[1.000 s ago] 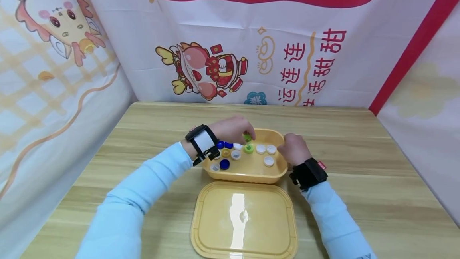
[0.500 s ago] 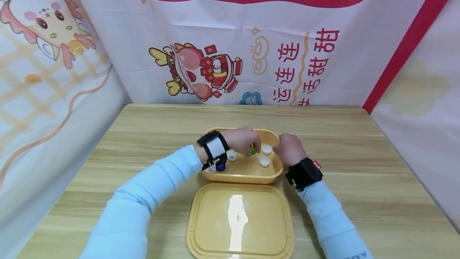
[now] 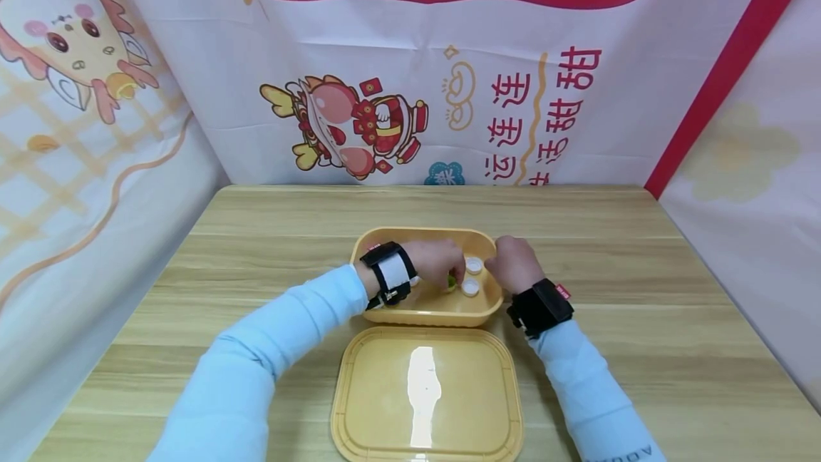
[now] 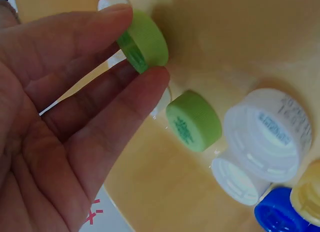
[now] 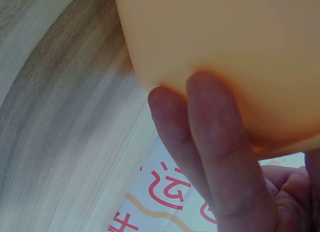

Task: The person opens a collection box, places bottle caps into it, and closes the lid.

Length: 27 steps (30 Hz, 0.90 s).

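Observation:
My left hand [image 3: 437,261] reaches into a yellow plastic bin [image 3: 426,319] and pinches a green bottle cap [image 4: 152,42] between thumb and fingertips, the cap tilted on its side. Close below it in the left wrist view lies a second green cap [image 4: 195,121]. Beside that are a large white cap [image 4: 270,134], a smaller white cap [image 4: 237,182], a blue cap [image 4: 280,212] and part of a yellow one [image 4: 307,192]. On the bin's right end my right hand [image 3: 515,264] holds the rim; two of its fingers [image 5: 220,127] press the outer wall.
A flat yellow lid [image 3: 385,391] lies on the wooden table [image 3: 609,234] just in front of the bin. Two white caps sit at the bin's right side, the nearer one [image 3: 471,287] close to my left fingers. A printed cloth [image 3: 410,41] hangs behind the table.
My left hand has moved right and nearer inside the bin with the green cap, its forearm now covering the left-side caps. My right hand stays on the rim; the head view has shifted slightly.

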Motion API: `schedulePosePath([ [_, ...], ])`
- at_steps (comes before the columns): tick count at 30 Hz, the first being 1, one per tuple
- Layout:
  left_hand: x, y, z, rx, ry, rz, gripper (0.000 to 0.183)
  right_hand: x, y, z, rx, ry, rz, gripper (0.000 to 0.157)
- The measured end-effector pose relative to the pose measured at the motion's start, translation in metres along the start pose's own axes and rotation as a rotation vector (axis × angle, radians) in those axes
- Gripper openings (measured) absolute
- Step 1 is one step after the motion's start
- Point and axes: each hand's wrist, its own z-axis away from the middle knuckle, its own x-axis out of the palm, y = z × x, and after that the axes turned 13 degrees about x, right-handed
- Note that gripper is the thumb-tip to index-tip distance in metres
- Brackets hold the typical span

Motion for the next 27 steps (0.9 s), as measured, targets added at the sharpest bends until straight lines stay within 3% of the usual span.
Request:
schedulePosePath([
  [9,0.005,-0.002,-0.003,-0.001,0.022,-0.031,0.028,0.000,-0.002,-0.001,0.038,-0.024,-0.020,0.013],
  [21,0.010,-0.001,-0.005,0.019,0.064,-0.109,0.029,0.000,-0.001,0.001,0.020,-0.020,-0.025,0.010],
  [27,0.011,0.000,-0.005,-0.007,0.066,-0.093,0.028,-0.001,-0.001,0.001,0.025,-0.019,-0.023,0.010],
])
